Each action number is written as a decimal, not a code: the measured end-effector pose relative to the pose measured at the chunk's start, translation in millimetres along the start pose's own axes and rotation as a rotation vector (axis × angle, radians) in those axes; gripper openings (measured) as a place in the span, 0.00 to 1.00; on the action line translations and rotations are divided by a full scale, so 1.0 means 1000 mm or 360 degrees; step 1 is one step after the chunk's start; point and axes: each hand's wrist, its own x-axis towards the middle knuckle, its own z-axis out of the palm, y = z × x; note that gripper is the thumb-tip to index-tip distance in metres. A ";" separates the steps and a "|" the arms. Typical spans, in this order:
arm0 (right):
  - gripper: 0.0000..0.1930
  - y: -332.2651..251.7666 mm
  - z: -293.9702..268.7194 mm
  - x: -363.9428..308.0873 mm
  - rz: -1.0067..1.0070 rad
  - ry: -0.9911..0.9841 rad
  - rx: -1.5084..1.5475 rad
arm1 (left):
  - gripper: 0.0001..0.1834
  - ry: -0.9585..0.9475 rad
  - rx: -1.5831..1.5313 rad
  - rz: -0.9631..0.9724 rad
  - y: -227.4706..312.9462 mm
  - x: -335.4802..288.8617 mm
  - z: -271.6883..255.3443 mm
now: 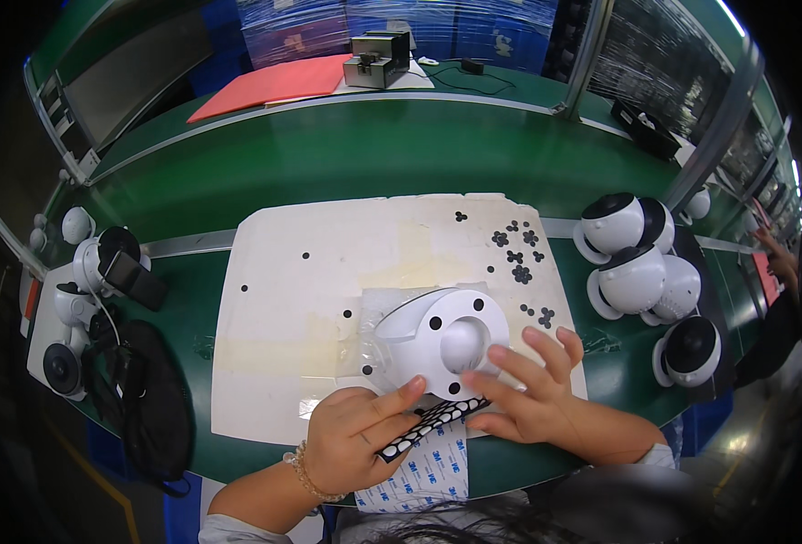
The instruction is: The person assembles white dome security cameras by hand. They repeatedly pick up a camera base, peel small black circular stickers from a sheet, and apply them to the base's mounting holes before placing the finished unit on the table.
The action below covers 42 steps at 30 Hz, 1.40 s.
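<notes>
A white rounded camera housing (pixel 399 355) lies on a bubble-wrap pad with its ring-shaped base turned up. Several round black pads, one of them a black pad (pixel 435 323), sit on the base around its central hollow. My left hand (pixel 351 440) pinches a black sheet with white round gaps (pixel 432 426), its index finger stretched to the near edge of the base. My right hand (pixel 541 394) is over the near right side of the base, fingers spread, with nothing seen in it. A white backing sheet with blue print (pixel 432 473) hangs below the black sheet.
A worn white board (pixel 283 335) covers the middle of the green bench. Loose black pads (pixel 519 258) lie at its right. White cameras (pixel 632 281) stand on the right; more cameras (pixel 79 304) and a black bag (pixel 160 390) on the left. A metal fixture (pixel 375 62) sits on the back shelf.
</notes>
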 end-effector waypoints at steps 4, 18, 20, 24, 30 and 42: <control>0.18 -0.003 -0.001 0.004 0.0192 0.0103 0.0560 | 0.13 -0.0013 -0.0125 -0.0091 0.004 0.001 -0.001; 0.13 -0.001 -0.008 0.004 -0.0247 0.0106 0.0451 | 0.11 0.0018 -0.0285 -0.0119 0.001 -0.002 0.002; 0.11 0.000 -0.006 0.002 -0.0352 0.0188 0.0432 | 0.11 0.0019 -0.0299 -0.0126 0.001 -0.002 0.002; 0.06 0.003 -0.008 -0.004 0.0024 0.0093 0.0782 | 0.09 0.0063 -0.0277 -0.0181 0.001 -0.004 0.005; 0.06 0.014 -0.004 0.001 0.0640 -0.0205 0.1068 | 0.11 -0.0001 -0.0059 -0.0077 0.002 -0.002 0.003; 0.05 0.016 -0.002 0.002 0.0729 -0.0220 0.1132 | 0.12 -0.0044 0.0051 -0.0071 0.003 -0.004 0.003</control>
